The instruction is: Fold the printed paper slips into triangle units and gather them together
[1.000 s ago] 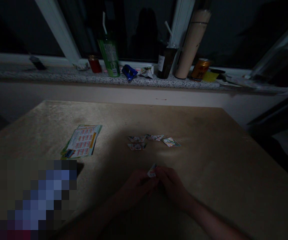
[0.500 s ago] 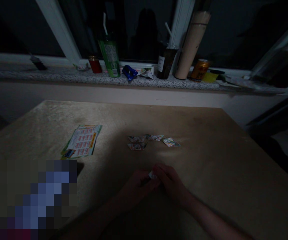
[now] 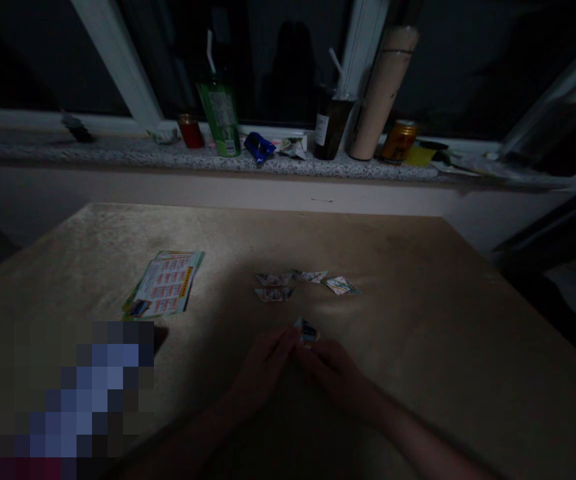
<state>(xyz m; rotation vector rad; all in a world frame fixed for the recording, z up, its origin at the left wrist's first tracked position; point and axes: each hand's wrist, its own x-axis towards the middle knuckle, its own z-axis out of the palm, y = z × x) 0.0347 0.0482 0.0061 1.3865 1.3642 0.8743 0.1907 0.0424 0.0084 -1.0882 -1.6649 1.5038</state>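
A small folded piece of printed paper (image 3: pixel 307 331) is pinched between my two hands, just above the table. My left hand (image 3: pixel 267 357) grips its left side with the fingers closed. From the lower right, my right hand (image 3: pixel 332 368) holds the near edge, fingers closed as well. Beyond them lie several folded paper pieces of the same print: one folded paper (image 3: pixel 274 294) nearest on the left, another folded paper (image 3: pixel 309 275) at the middle, and a diamond-like folded paper (image 3: pixel 342 286) on the right.
A stack of printed leaflets (image 3: pixel 165 283) lies on the wooden table (image 3: pixel 408 333) at left. A blurred-out patch covers the lower left. Along the granite sill (image 3: pixel 133 150) stand a green cup (image 3: pixel 221 120), a dark cup (image 3: pixel 331 130), a tall flask (image 3: pixel 383 93) and an orange can (image 3: pixel 399 141).
The paper in my hands now shows more of its surface, tipped up as a small peak. My right hand has shifted down and its fingers have uncovered the paper; my left hand has moved slightly up.
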